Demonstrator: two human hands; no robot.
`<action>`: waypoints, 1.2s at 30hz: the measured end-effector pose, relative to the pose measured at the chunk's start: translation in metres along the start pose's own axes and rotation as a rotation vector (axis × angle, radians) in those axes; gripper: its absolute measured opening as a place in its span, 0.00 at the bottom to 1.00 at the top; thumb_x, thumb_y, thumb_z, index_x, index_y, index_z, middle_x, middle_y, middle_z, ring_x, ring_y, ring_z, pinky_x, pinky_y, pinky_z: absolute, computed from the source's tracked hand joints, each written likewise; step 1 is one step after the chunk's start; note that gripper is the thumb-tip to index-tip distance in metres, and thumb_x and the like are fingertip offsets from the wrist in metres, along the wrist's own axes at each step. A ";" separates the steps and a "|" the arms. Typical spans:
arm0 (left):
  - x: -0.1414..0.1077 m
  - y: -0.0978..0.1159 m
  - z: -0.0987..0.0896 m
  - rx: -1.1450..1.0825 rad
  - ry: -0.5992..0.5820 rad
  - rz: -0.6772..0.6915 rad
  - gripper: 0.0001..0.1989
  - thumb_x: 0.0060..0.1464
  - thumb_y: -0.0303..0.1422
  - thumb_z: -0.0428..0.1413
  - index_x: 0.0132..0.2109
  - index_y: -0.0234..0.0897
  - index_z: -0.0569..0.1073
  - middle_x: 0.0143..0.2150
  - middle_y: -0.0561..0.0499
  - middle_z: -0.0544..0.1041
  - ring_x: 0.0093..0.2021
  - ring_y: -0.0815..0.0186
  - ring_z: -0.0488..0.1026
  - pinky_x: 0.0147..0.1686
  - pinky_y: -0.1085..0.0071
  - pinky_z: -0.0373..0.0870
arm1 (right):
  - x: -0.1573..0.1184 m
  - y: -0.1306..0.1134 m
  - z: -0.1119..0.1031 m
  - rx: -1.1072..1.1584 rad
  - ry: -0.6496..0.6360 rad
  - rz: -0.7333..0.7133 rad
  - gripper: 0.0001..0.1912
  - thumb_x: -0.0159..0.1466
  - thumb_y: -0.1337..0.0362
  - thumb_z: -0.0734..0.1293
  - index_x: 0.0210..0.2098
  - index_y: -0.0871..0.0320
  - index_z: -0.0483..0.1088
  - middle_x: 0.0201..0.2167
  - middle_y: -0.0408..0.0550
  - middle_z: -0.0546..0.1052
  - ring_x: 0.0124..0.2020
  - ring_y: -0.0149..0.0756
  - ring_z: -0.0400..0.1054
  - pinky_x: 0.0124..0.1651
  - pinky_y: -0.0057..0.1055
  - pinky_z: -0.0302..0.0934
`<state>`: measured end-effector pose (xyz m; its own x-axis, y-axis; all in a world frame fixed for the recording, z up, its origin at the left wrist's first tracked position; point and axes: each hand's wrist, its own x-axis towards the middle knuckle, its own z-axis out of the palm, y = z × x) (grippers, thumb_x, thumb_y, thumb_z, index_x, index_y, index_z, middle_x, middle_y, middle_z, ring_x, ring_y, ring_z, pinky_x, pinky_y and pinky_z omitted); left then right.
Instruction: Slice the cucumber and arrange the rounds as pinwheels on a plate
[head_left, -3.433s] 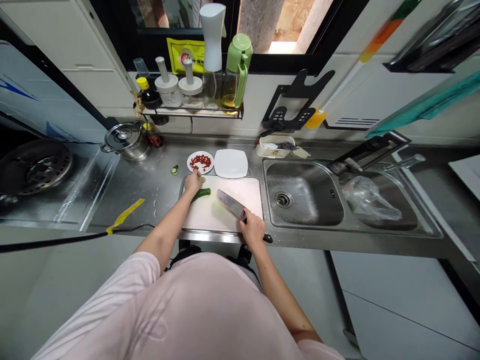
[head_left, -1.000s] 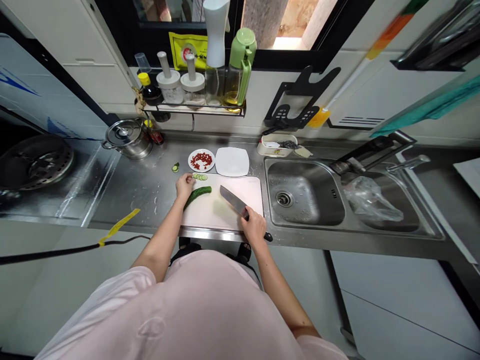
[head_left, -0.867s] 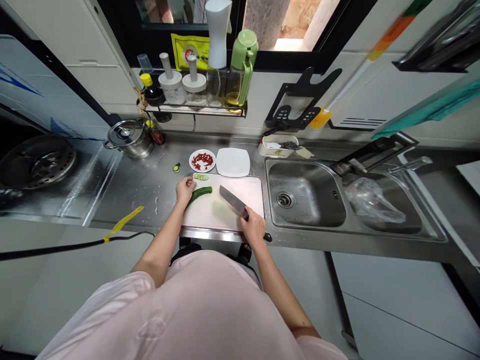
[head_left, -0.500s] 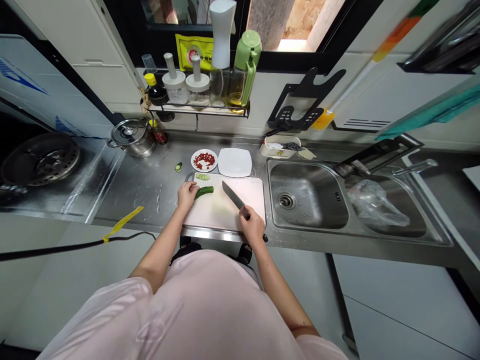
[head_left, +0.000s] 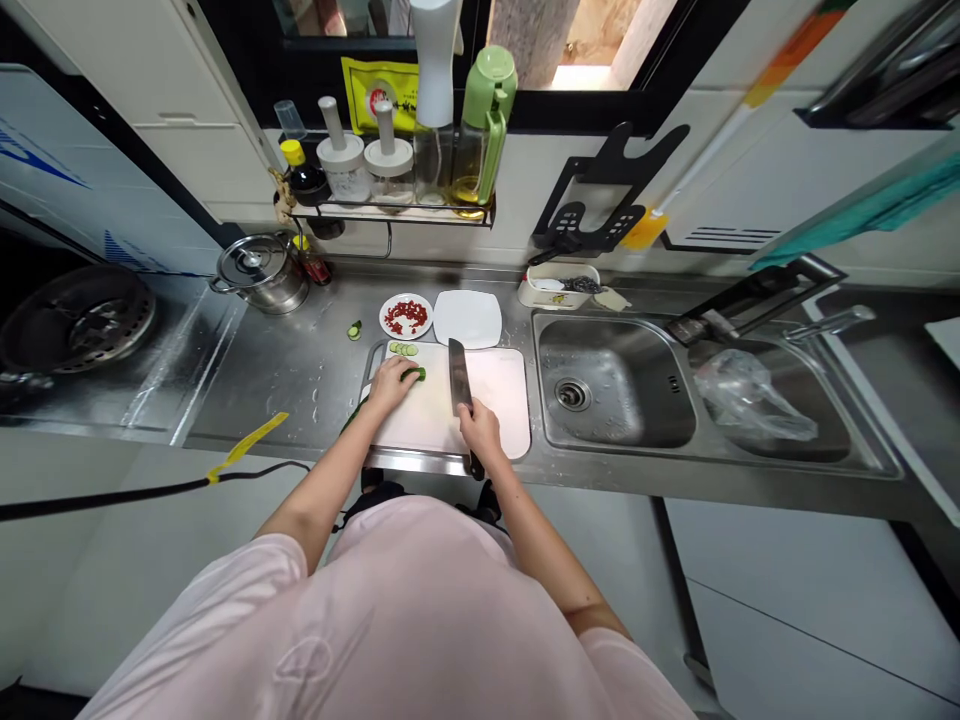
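Observation:
My left hand point(head_left: 391, 386) curls over a green cucumber point(head_left: 421, 374), fingers closed on it. Its cut end shows to the right of my fingertips, and more green shows at the board's left edge beside my wrist. In my right hand point(head_left: 480, 432) is the handle of a kitchen knife point(head_left: 459, 372), its blade pointing away from me, a little right of the cucumber and apart from it. Beneath both hands lies a white cutting board point(head_left: 499, 400). Several thin cucumber slices point(head_left: 403, 349) rest in a row near its far left corner.
Behind the board stand a plate of chopped red pieces point(head_left: 406, 332) and a white square plate point(head_left: 468, 319). A cucumber end point(head_left: 355, 329) lies on the steel counter. The sink point(head_left: 615, 380) is at right, a lidded pot point(head_left: 262, 275) at left. Bottles stand on a wall rack point(head_left: 397, 215).
My left hand has moved right and farther onto the board, over the cucumber. The knife has swung from slanting left to nearly straight away from me, as my right hand shifted slightly left.

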<state>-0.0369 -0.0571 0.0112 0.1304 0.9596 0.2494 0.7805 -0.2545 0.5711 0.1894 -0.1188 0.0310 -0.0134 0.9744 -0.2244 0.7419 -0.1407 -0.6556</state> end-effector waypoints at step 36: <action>0.002 -0.010 0.011 0.034 -0.139 0.048 0.13 0.60 0.35 0.50 0.45 0.42 0.78 0.42 0.47 0.75 0.46 0.61 0.70 0.49 0.65 0.65 | 0.010 -0.053 0.020 -0.123 -0.203 0.006 0.13 0.65 0.66 0.55 0.43 0.62 0.67 0.37 0.55 0.76 0.38 0.42 0.70 0.37 0.29 0.56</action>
<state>-0.0374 -0.0509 -0.0023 0.2499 0.9543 0.1640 0.7912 -0.2989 0.5335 0.1363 -0.1057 0.0488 -0.1337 0.9166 -0.3769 0.8186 -0.1122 -0.5633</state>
